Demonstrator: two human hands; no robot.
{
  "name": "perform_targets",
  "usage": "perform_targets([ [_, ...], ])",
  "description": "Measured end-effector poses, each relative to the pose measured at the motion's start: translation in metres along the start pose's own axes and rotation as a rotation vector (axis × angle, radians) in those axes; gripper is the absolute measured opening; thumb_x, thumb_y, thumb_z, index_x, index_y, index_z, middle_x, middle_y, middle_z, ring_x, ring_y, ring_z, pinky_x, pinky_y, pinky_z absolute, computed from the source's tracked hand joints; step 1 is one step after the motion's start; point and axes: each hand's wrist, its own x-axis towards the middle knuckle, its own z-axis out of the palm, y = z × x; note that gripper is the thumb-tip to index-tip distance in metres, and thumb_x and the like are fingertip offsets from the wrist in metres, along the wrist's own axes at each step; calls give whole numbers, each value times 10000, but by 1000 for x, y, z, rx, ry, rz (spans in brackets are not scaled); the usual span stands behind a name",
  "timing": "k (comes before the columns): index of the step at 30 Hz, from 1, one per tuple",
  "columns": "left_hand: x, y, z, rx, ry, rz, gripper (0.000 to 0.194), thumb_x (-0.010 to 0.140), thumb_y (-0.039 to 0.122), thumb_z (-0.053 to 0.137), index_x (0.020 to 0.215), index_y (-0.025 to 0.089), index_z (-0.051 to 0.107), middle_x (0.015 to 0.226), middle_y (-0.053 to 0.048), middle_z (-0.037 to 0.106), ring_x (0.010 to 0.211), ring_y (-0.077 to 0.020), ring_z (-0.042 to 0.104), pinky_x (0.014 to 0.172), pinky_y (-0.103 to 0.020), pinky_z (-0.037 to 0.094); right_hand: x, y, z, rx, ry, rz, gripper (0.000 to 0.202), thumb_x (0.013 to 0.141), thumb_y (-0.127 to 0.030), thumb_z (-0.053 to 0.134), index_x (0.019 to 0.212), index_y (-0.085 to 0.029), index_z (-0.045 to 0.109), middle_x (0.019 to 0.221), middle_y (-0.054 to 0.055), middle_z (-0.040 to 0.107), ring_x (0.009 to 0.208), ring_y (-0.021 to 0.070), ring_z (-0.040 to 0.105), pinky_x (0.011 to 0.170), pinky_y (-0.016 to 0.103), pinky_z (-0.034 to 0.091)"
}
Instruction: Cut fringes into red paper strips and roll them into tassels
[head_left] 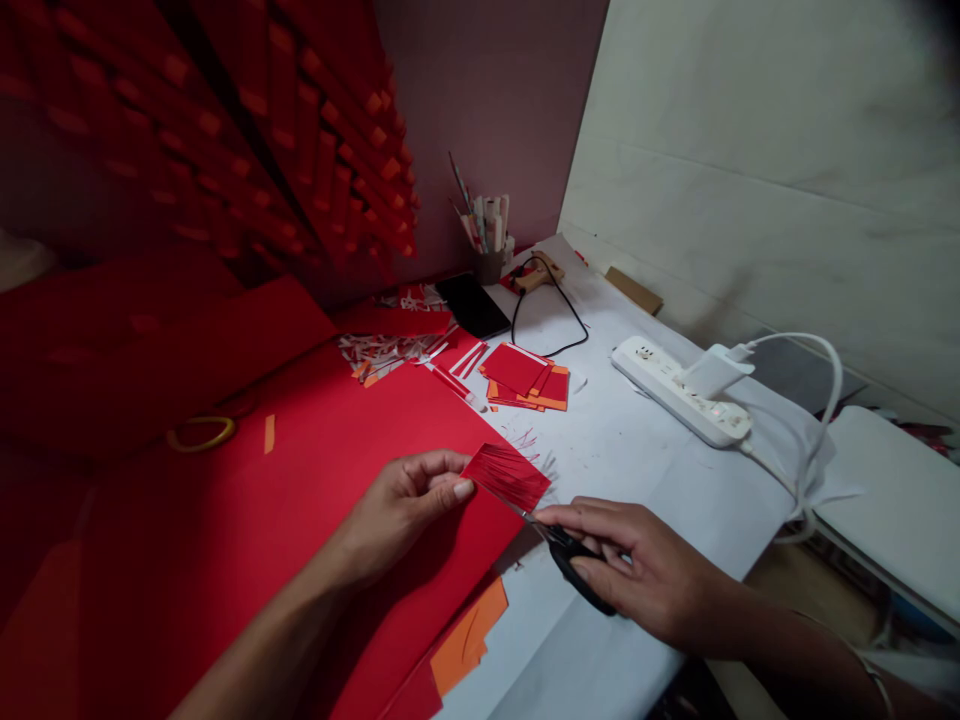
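Between thumb and fingers, my left hand (412,500) pinches the left end of a small red paper piece (510,478), which carries many fine slits and a fringed far edge. My right hand (637,565) is wrapped round the black handles of a pair of scissors (574,570). The scissor blades lie at the paper's near right edge; how far apart they are is hard to see. Under my left hand spreads a large red sheet (315,490). Thin red and dark slivers lie on the white table cover just beyond the held paper.
Cut red and orange cards (529,378) are stacked beyond my hands, near paper scraps (386,355) and a black phone (474,305). A pen cup (489,265) stands at the back. At right lies a white power strip (679,392) with cables. Red paper constructions (322,130) rise at left.
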Motion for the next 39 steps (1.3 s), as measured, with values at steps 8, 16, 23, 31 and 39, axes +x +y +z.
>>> perform_targets([
  [8, 1, -2, -1, -29, -3, -18, 208, 780, 382, 774, 884, 204, 745, 770, -22, 749, 652, -131, 636, 590, -209, 460, 1, 3, 0, -13, -7, -21, 474, 827, -61, 549, 1255, -225, 669, 923, 42, 654, 658, 142, 521, 593, 266, 423],
  [16, 1, -1, -1, -47, 2, -42, 220, 757, 388, 791, 853, 196, 741, 746, -24, 747, 624, -138, 643, 590, -222, 484, 0, 5, -1, -25, -9, -19, 487, 827, -61, 551, 1272, -223, 664, 929, 43, 670, 653, 142, 521, 584, 262, 421],
  [23, 1, -5, -3, -54, -48, -23, 180, 808, 360, 754, 894, 203, 739, 802, -20, 756, 689, -138, 657, 659, -229, 486, 1, 5, -2, -15, -17, -8, 465, 823, -86, 555, 1260, -192, 672, 948, 63, 681, 665, 146, 535, 598, 269, 437],
  [31, 1, -3, -3, 22, -53, 0, 171, 834, 344, 729, 936, 208, 748, 870, -27, 749, 778, -153, 643, 735, -251, 465, 1, 0, 0, -5, -2, 15, 453, 808, -111, 560, 1244, -152, 680, 946, 86, 676, 639, 143, 505, 579, 271, 432],
  [39, 1, -5, -5, 16, -64, 12, 211, 839, 342, 727, 989, 195, 747, 891, -36, 754, 807, -162, 649, 774, -268, 463, 3, 2, -1, 14, -26, -11, 462, 834, -61, 549, 1264, -181, 668, 904, 49, 647, 670, 138, 539, 609, 253, 449],
])
